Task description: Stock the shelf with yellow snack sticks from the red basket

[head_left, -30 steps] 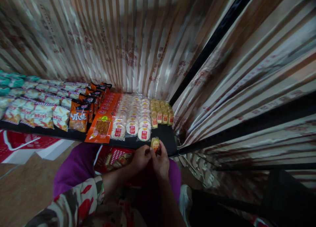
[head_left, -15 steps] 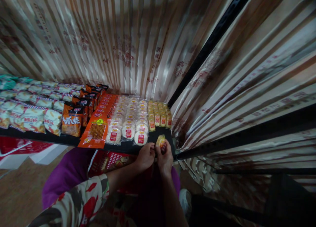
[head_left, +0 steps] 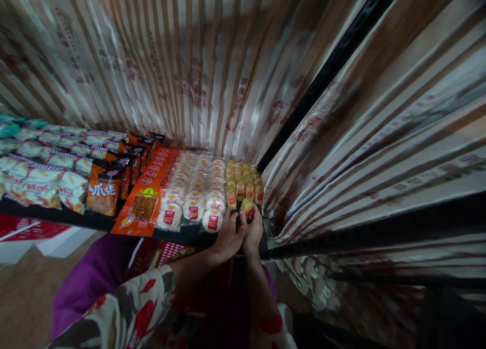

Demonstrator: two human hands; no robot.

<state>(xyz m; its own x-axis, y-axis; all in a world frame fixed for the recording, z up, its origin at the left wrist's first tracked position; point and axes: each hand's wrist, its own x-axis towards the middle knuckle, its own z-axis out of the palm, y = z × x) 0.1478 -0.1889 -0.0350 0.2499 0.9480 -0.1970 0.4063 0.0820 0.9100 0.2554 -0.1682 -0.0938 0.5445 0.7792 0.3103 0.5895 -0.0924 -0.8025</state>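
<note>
My right hand (head_left: 253, 231) is closed on a small yellow snack packet (head_left: 246, 207), held just in front of rows of like yellow packets (head_left: 240, 188) at the shelf's right end. Beside it is my left hand (head_left: 230, 236), its fingers partly stretched and close to the packet's lower left; whether they touch it is unclear. Left of my hands lie overlapping rows of round white packaged crackers (head_left: 212, 220) with red labels. Past those is an orange snack bag (head_left: 142, 207) with brown sticks showing.
The black shelf (head_left: 167, 236) also carries orange-and-black bags (head_left: 103, 189) and many white bags (head_left: 43, 184) to the left. Striped sheeting (head_left: 212, 60) hangs behind, with a black post (head_left: 304, 116) at right. A red basket (head_left: 169, 253) is under the shelf.
Both hands have moved slightly forward with the yellow packet, bringing it up against the front of the yellow rows. My left fingers have opened out. The view has shifted slightly.
</note>
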